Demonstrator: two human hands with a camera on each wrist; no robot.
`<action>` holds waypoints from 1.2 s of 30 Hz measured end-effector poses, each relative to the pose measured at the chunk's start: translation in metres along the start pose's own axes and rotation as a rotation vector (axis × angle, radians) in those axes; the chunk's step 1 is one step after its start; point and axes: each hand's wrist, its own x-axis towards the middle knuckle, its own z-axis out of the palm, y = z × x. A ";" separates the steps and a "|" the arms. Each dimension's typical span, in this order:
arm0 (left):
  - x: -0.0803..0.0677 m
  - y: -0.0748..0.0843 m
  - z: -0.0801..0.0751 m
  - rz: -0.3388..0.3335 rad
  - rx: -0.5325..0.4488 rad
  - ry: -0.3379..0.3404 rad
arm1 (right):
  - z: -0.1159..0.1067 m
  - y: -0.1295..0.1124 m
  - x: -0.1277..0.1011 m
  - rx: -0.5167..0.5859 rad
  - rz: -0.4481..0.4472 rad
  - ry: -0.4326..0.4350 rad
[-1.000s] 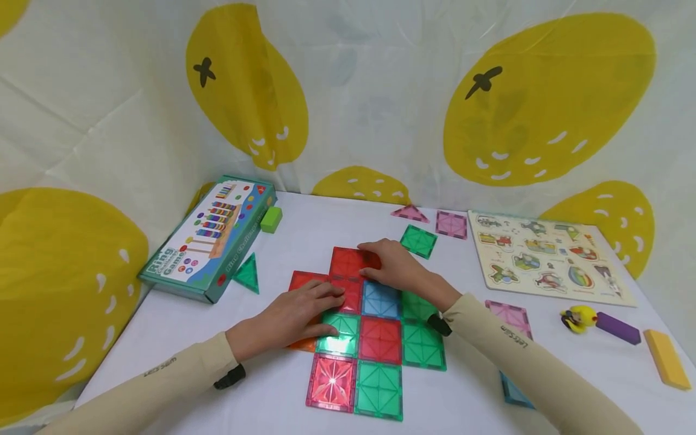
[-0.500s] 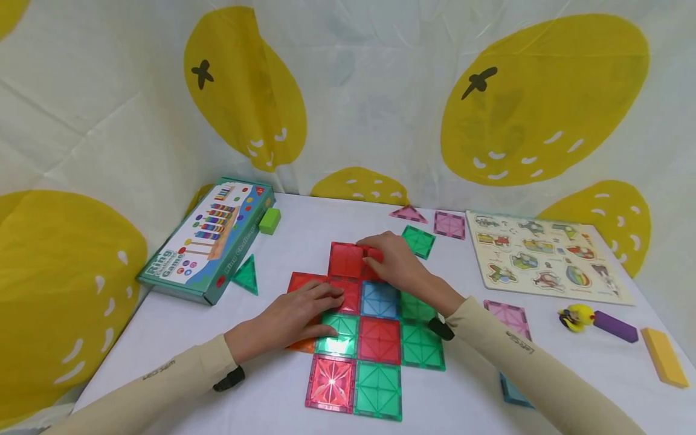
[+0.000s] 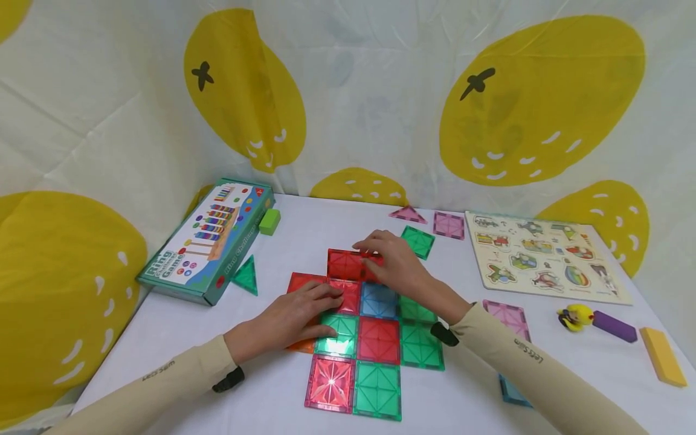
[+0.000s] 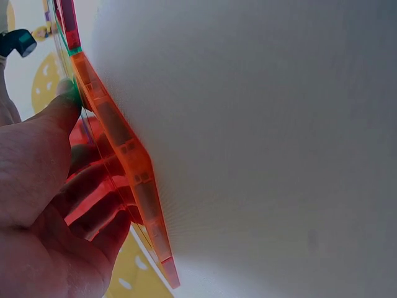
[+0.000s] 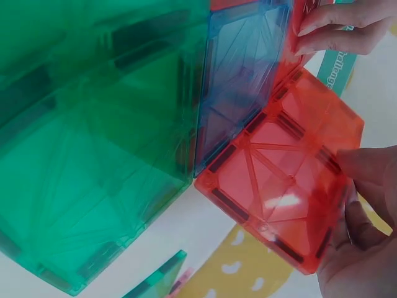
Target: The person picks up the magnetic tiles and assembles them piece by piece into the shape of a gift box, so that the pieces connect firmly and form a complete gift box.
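On the white tabletop [image 3: 272, 399], the left hand [image 3: 296, 314] lies flat, fingers straight, pressing the near tiles of the tile mat [image 3: 375, 356]. Beyond it, the right hand [image 3: 394, 260] pinches the far red tile [image 3: 345, 264], seemingly tilted up off the mat's back edge. Farther off lies a loose green tile [image 3: 418, 241].

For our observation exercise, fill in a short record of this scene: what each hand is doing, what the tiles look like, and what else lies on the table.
Left hand: rests flat on the joined tiles, fingers straight.
Right hand: fingers grip the far red tile, tilting it up.
Tile mat: red, green, blue and pink squares joined flat.
Left side: ring game box, green triangle.
Right side: animal puzzle board, yellow block.
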 end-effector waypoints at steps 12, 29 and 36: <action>-0.001 0.000 -0.001 -0.004 -0.025 0.013 | -0.001 -0.002 -0.010 -0.005 0.082 -0.111; -0.047 0.012 -0.017 -0.522 0.045 0.275 | 0.004 0.001 -0.016 0.020 0.102 -0.163; -0.055 0.019 -0.020 -0.586 0.077 0.184 | 0.005 0.003 -0.016 0.025 0.090 -0.150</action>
